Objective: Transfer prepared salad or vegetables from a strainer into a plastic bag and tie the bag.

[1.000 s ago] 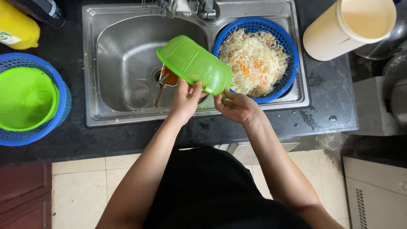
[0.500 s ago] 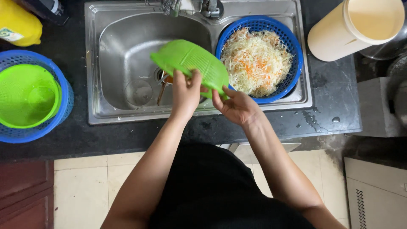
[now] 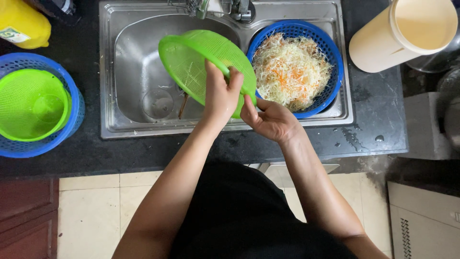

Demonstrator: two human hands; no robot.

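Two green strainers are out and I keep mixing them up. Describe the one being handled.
Start at the steel sink. Tilted over its basin is the green strainer, gripped by the left hand and right hand. Unlike the other green strainer, it sits in no blue basket.

open: sink basin (image 3: 139, 62) left | blocked: blue basket (image 3: 335, 52) right, tap (image 3: 225, 7) behind

The green strainer (image 3: 201, 67) now tilts with its hollow inside facing up toward me, where before I saw its underside. My left hand (image 3: 218, 98) now grips its near rim from above, and my right hand (image 3: 268, 120) sits lower at its edge.
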